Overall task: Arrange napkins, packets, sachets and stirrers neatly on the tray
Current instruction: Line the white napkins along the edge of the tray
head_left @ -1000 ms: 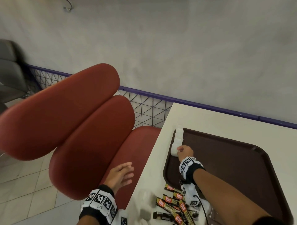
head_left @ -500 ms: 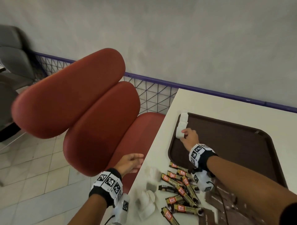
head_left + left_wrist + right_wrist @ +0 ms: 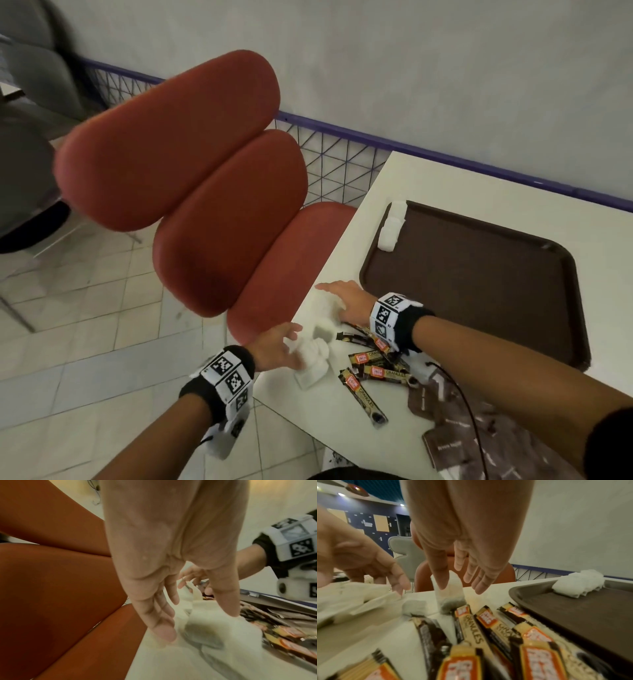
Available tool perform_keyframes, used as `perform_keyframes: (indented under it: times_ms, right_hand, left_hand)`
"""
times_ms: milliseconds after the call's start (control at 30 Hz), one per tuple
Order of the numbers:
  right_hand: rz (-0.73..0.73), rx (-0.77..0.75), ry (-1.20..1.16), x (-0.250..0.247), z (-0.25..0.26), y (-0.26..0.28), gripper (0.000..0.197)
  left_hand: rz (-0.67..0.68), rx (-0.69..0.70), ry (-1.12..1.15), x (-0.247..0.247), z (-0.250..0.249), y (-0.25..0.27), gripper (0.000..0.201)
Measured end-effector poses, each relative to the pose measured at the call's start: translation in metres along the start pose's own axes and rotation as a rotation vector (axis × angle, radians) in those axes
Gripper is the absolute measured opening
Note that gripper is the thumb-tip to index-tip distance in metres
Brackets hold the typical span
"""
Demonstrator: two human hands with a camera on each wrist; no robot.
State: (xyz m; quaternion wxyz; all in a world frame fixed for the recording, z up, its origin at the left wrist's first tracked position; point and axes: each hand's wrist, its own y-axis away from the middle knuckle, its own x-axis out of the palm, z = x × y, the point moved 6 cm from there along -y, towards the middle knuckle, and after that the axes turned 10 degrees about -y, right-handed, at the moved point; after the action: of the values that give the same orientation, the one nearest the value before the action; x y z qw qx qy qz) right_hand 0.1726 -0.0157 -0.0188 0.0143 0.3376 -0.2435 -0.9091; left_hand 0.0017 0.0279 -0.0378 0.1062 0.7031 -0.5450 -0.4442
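Observation:
A brown tray [image 3: 479, 274] lies on the white table [image 3: 445, 181]. A short row of white tea bags [image 3: 390, 226] sits in the tray's far left corner. Near the table's left edge lie loose white tea bags [image 3: 323, 330] and crumpled white napkins [image 3: 313, 370]. Several coffee stick packets [image 3: 373, 370] lie beside them. My right hand [image 3: 329, 298] reaches over the loose pile with straight fingers; in the right wrist view its thumb tip touches an upright tea bag [image 3: 452, 599]. My left hand [image 3: 291, 342] hovers open over the napkins, its fingers [image 3: 163, 626] spread above a tea bag [image 3: 202, 632].
A red padded chair [image 3: 205, 178] stands close against the table's left edge. Brown printed napkins [image 3: 462, 431] lie at the near right under my right forearm. A purple wire railing [image 3: 342, 161] runs along the grey wall behind.
My right hand has left the tea bags on the tray and come back to the loose pile. My left hand has moved from over the chair onto the table.

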Motion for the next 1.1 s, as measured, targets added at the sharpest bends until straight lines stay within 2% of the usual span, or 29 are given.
perform_keyframes:
  times_ms: [67, 167, 300, 500, 567, 667, 767, 867, 967, 1100]
  right_hand:
    - [0.011, 0.022, 0.027, 0.011, -0.001, -0.006, 0.073]
    - [0.0, 0.056, 0.062, 0.02, -0.004, -0.008, 0.057]
    - [-0.023, 0.043, 0.099, 0.02, -0.001, -0.007, 0.042]
    - [-0.029, -0.04, 0.282, 0.025, 0.005, 0.0, 0.046]
    - [-0.035, -0.041, 0.303, 0.026, 0.007, 0.0, 0.041]
    - [-0.071, -0.036, 0.313, 0.022, 0.012, -0.003, 0.029]
    - [-0.073, 0.013, 0.203, 0.015, 0.011, -0.004, 0.026]
    - [-0.095, 0.045, 0.038, 0.003, 0.009, -0.002, 0.023]
    - [-0.129, 0.036, -0.062, -0.013, 0.01, 0.005, 0.018]
    - [-0.113, -0.016, -0.172, -0.037, 0.014, 0.017, 0.015]
  left_hand:
    - [-0.01, 0.026, -0.035, 0.008, -0.005, -0.002, 0.105]
    - [-0.06, 0.039, -0.19, 0.014, -0.016, -0.006, 0.091]
    - [-0.13, 0.028, -0.321, 0.019, -0.022, -0.014, 0.089]
    - [-0.203, -0.02, -0.325, 0.018, -0.015, -0.022, 0.075]
    - [-0.219, -0.033, -0.346, 0.019, -0.013, -0.023, 0.07]
    - [-0.239, -0.034, -0.363, 0.019, -0.012, -0.025, 0.054]
    - [-0.268, 0.016, -0.362, 0.013, -0.015, -0.024, 0.031]
    - [-0.305, 0.056, -0.291, 0.005, -0.017, -0.024, 0.018]
    - [-0.374, 0.054, -0.17, -0.009, -0.015, -0.025, 0.025]
    - [-0.468, 0.054, 0.3, -0.033, -0.013, -0.031, 0.03]
